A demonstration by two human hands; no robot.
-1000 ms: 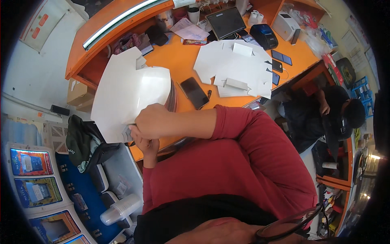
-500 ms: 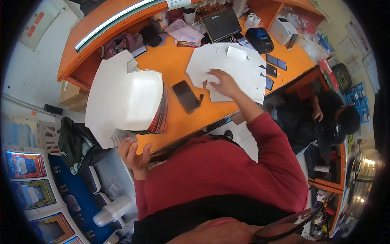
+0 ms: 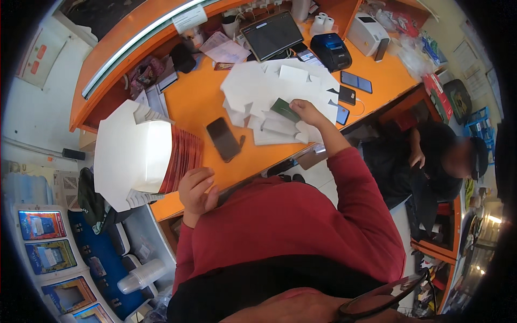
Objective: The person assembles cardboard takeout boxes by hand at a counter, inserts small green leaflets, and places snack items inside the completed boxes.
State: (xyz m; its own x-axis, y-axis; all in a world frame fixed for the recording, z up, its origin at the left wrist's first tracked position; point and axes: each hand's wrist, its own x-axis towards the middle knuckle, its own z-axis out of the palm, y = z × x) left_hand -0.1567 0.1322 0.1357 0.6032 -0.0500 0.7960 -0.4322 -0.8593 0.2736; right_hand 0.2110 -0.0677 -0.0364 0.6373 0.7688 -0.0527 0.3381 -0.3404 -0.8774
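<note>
On the orange counter lies a loose pile of white die-cut cardboard box blanks (image 3: 258,81). My right hand (image 3: 308,114) is closed on the edge of a cardboard flap with a dark green face (image 3: 284,109) at the near side of this pile; whether the flap belongs to a larger blank is hard to tell. My left hand (image 3: 197,189) hangs at the counter's front edge, fingers loosely bent and apart, holding nothing. Beside it rises a thick stack of box blanks (image 3: 132,161), white on top with reddish edges. Between stack and pile rests a dark phone (image 3: 223,140).
A laptop (image 3: 272,36), a black portable printer (image 3: 330,52) and a white label printer (image 3: 368,34) stand along the back. More phones (image 3: 356,82) lie on the right. A person in black (image 3: 425,156) sits beyond the counter's right side. Clear plastic cups (image 3: 142,275) are at lower left.
My right hand has closed on a flap, and a green face now shows. My left hand has moved rightward and up, away from the stack's near corner. The whole view has shifted.
</note>
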